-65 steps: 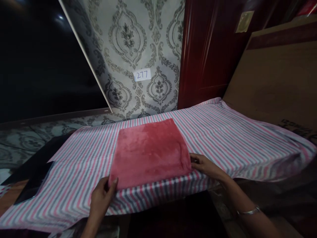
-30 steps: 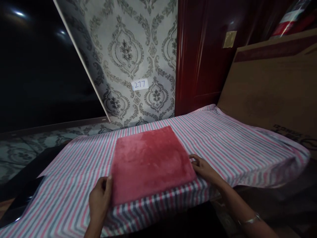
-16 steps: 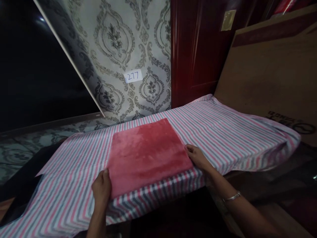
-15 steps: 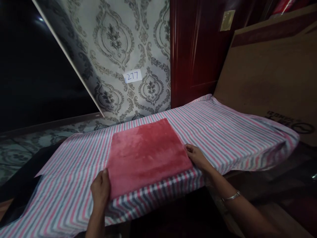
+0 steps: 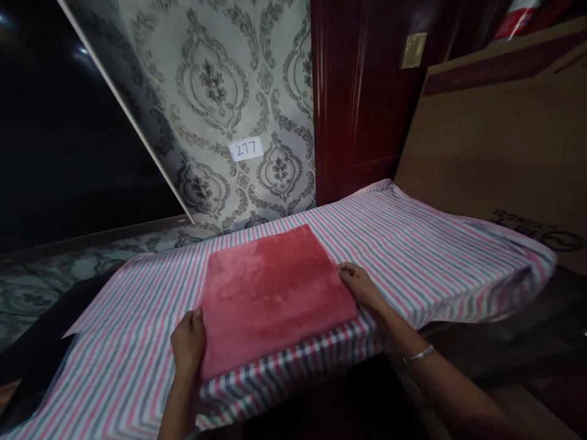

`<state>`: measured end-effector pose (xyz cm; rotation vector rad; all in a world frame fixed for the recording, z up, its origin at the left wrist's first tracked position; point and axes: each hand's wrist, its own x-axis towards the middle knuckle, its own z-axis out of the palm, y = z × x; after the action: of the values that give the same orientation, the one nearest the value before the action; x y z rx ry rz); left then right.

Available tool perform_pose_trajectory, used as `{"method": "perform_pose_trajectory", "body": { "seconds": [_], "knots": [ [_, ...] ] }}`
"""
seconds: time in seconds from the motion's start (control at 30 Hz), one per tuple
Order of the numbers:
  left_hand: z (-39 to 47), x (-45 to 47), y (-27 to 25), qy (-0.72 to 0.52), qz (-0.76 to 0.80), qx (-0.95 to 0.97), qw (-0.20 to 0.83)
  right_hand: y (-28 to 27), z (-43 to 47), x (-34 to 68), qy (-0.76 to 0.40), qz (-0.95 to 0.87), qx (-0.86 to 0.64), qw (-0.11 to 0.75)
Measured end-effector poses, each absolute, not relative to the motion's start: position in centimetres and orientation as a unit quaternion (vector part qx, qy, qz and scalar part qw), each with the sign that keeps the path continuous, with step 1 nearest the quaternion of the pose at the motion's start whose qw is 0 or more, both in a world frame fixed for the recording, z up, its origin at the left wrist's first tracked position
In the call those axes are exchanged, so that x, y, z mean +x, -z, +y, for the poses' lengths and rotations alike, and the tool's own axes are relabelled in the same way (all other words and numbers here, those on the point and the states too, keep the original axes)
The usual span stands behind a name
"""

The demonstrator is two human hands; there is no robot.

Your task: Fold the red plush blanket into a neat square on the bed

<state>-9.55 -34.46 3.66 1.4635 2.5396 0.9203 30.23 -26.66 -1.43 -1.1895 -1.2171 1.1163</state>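
A red plush cloth (image 5: 275, 293), roughly square and lying flat, rests on the striped cover near its front edge. Its nap shows lighter and darker patches. My left hand (image 5: 188, 342) is closed at the cloth's left edge, thumb on top at the border and the other fingers curled, partly hidden. At the right edge, my right hand (image 5: 360, 286) pinches the border between thumb and fingertips. A silvery bracelet (image 5: 419, 354) circles my right wrist.
The pink, grey and white striped cover (image 5: 413, 244) drapes over the table. Behind it are a patterned wall with a "277" label (image 5: 246, 148) and a dark red door panel (image 5: 358, 91). A large dark screen (image 5: 77, 134) stands left, a cardboard box (image 5: 495, 140) right.
The view has tilted slightly upward, so everything sits a little lower. Both hands stay at the cloth's side edges; the right has slid marginally along its edge. The cloth lies much the same.
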Motion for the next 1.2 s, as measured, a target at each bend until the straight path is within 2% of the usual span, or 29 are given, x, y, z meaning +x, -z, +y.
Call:
{"method": "perform_pose_trajectory", "body": {
  "seconds": [0.23, 0.47, 0.67, 0.93, 1.2],
  "knots": [
    [-32.0, -10.3, -6.4, -0.228, 0.819, 0.515, 0.106, -0.4, -25.0, 29.6, -0.516, -0.517, -0.467, 0.498],
    [-27.5, -9.4, -7.6, -0.105, 0.848, 0.518, 0.041, -1.1, -22.2, 28.2, -0.485, -0.503, -0.522, 0.489],
    [-27.7, -10.2, -6.6, -0.123, 0.857, 0.499, 0.030, 0.0, -22.1, 28.7, -0.475, -0.496, -0.527, 0.501],
    [-25.0, -9.9, -8.3, -0.106, 0.854, 0.507, 0.052, -2.0, -19.8, 27.1, -0.501, -0.511, -0.518, 0.469],
    [-23.9, -9.9, -7.2, -0.136, 0.864, 0.484, 0.024, -0.7, -17.9, 26.9, -0.441, -0.497, -0.564, 0.490]
  ]
}}
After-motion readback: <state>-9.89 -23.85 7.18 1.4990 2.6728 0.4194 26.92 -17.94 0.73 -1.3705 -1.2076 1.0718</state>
